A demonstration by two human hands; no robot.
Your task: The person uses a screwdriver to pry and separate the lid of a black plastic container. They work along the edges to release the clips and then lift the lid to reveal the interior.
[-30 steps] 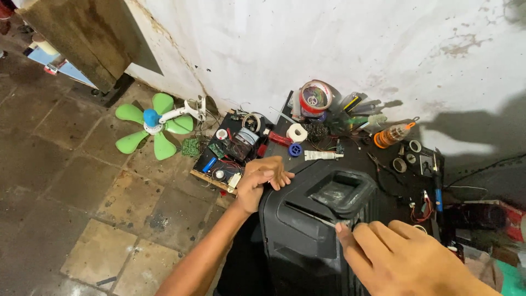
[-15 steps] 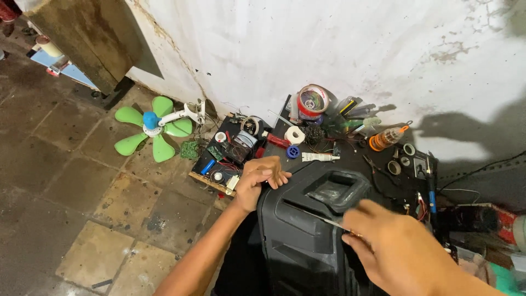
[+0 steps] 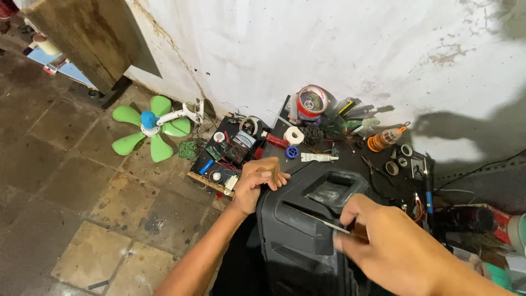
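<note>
At far left, a green fan blade assembly (image 3: 150, 127) with a blue hub is lying on the tiled floor (image 3: 71, 192), near the foot of the white wall (image 3: 329, 44); just right of it, a small wooden board (image 3: 216, 164) crowded with circuit parts and batteries is sitting on the floor; your left hand (image 3: 258, 182) is resting on the upper left corner of the black speaker cabinet (image 3: 307, 230), fingers curled loosely over its edge rather than clamped shut, with the board just beyond its knuckles; the cabinet is standing in the lower centre, directly in front of you, its recessed carry handle (image 3: 334, 189) facing up; behind it, along the wall, a white tape roll (image 3: 293, 135), a red-rimmed spool of wire (image 3: 311, 101) and a white tube (image 3: 318, 157) are lying on a dark mat; further right, an orange-capped bottle (image 3: 383, 140) is lying on its side beside several small rings (image 3: 399, 159); your right hand (image 3: 383, 246) is hovering over the cabinet's right side, fingers pinching a thin metal tool (image 3: 329, 225) whose tip is pointing left across the cabinet top; your two hands are well apart, one at each side of the cabinet.
</note>
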